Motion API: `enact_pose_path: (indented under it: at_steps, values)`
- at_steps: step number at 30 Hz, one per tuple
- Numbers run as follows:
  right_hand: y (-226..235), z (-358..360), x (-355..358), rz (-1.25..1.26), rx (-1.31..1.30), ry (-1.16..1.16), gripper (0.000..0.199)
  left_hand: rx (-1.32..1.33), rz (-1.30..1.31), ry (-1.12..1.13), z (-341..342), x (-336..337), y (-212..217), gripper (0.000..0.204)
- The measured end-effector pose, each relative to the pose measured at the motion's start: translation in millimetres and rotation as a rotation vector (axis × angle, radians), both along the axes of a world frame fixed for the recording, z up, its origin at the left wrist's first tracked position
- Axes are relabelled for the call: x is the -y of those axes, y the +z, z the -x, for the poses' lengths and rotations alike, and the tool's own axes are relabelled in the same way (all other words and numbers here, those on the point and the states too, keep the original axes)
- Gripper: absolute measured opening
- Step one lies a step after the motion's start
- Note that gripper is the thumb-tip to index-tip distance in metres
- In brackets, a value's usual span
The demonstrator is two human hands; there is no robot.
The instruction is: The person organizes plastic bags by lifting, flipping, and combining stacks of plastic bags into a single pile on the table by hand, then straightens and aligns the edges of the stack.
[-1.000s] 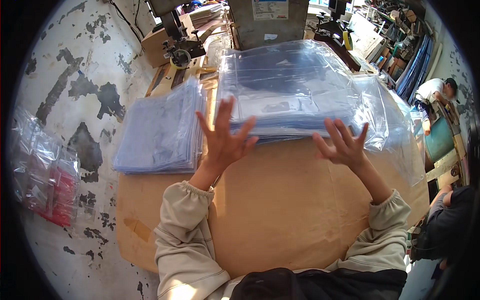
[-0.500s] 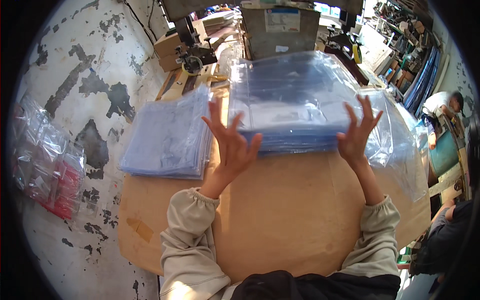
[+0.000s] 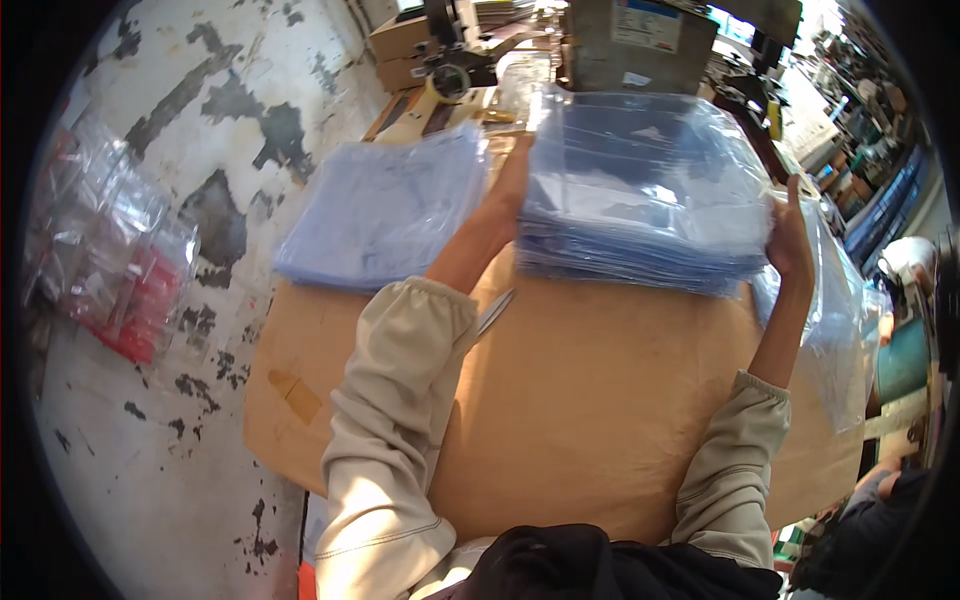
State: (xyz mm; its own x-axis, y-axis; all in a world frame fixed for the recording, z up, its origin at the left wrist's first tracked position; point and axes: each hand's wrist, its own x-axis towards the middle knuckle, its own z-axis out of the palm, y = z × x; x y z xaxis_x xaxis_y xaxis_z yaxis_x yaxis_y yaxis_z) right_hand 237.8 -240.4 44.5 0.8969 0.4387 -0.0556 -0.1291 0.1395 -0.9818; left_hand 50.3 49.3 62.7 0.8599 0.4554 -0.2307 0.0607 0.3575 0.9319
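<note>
A thick stack of clear bluish plastic sheets or bags (image 3: 650,190) lies on the far middle of the brown table. Along its left side my left hand (image 3: 515,175) is stretched out flat, seen nearly edge-on, with some fingers hidden. Against its right side rests my right hand (image 3: 789,240), one finger pointing up and the others partly behind the stack's edge. Both hands look open, with the stack between them. A second, lower stack of clear plastic (image 3: 380,205) is left of my left forearm. Beside that forearm lies a slim pointed metal tool (image 3: 496,312), partly covered.
Loose clear plastic (image 3: 840,340) hangs over the table's right side. Behind the stacks stand a grey metal machine (image 3: 640,50) and a tape roll (image 3: 450,82). Plastic packs (image 3: 110,240) are at the peeling left wall. Another person (image 3: 870,530) is at the lower right.
My hands have moved from above the front of the stack to its two sides. The view has shifted, and the metal tool now shows beside my left forearm.
</note>
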Motion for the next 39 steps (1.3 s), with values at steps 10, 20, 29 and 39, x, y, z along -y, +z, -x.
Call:
enact_pose_path:
  at_steps: [10, 20, 29, 39]
  values:
    - [57.6, 52.1, 1.7, -0.029, 0.614, -0.614, 0.053, 0.367, -0.824, -0.043, 80.6, -18.9, -9.6, 0.043]
    - [-2.9, 217.6, -168.8, 0.138, 0.495, 0.605, 0.027, -0.218, -1.881, 0.015, 188.2, -91.8, -55.2, 0.08]
    - [-35.7, 234.4, -206.3, -0.133, -0.351, 0.627, 0.039, -0.238, -1.864, -0.129, 171.5, -99.9, -46.6, 0.067]
    - [-27.3, 219.3, -232.9, -0.018, 0.178, 0.641, 0.026, -0.063, -1.364, 0.197, 167.0, -135.6, -33.9, 0.041]
